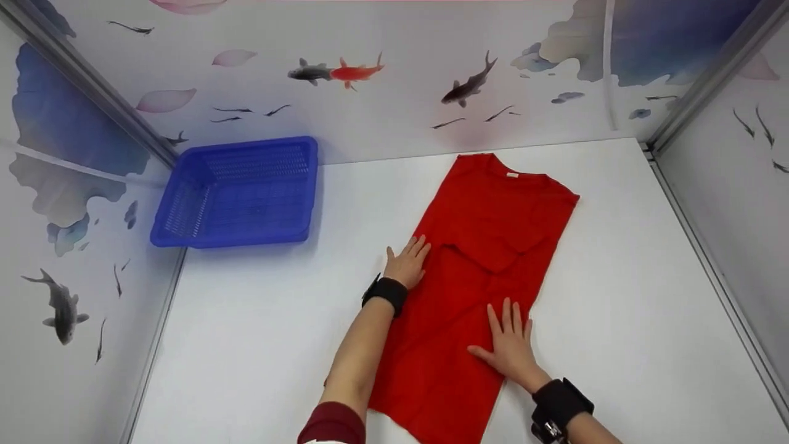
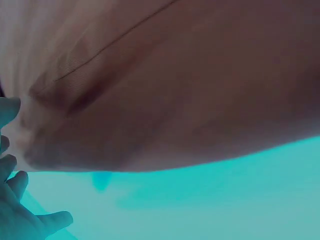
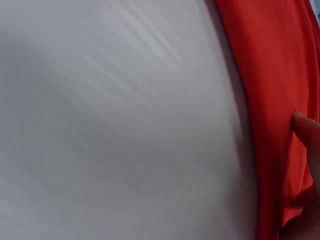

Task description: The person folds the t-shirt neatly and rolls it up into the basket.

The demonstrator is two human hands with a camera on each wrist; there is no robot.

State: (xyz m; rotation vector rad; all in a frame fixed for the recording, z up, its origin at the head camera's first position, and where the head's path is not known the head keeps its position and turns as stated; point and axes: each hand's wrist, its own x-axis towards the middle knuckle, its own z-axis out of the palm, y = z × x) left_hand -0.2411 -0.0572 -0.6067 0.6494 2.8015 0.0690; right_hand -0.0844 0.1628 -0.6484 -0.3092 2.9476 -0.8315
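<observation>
Basket [image 1: 262,213]: far left on the bench [image 1: 271,333], well apart from my hands; only a wide leftward swing of my arm would be likely to knock it.
Left hand [image 1: 407,264]: fingers [image 1: 419,246] straight and a little spread, laid at the left edge of the shirt [image 1: 447,357], gripping nothing. If I shove rightward, the edge could ruck up, since only light pressure steadies it.
Shirt: red, right of the bench's middle, slanting from its collar at the far end down to the near side. My left forearm hides part of its near left edge, so a crooked edge there could escape me.
Flap [image 1: 493,259]: a pointed layer on top, beyond my right hand; I cannot tell whether it is a sleeve. Fingers dragged across it might catch its rim and turn it over.
Collar [image 1: 493,169]: far end, a pale tag [image 1: 512,175] showing, neither hand near it; a hard pull toward me would probably skew it.
Right hand [image 1: 513,348]: fingers spread wide and flat near the right edge, holding nothing. Pressing leftward against my other hand could bunch the cloth between them.
Right band [image 1: 561,404]: bulky, near right, just beside the shirt; swept low across, it could snag the fabric.
</observation>
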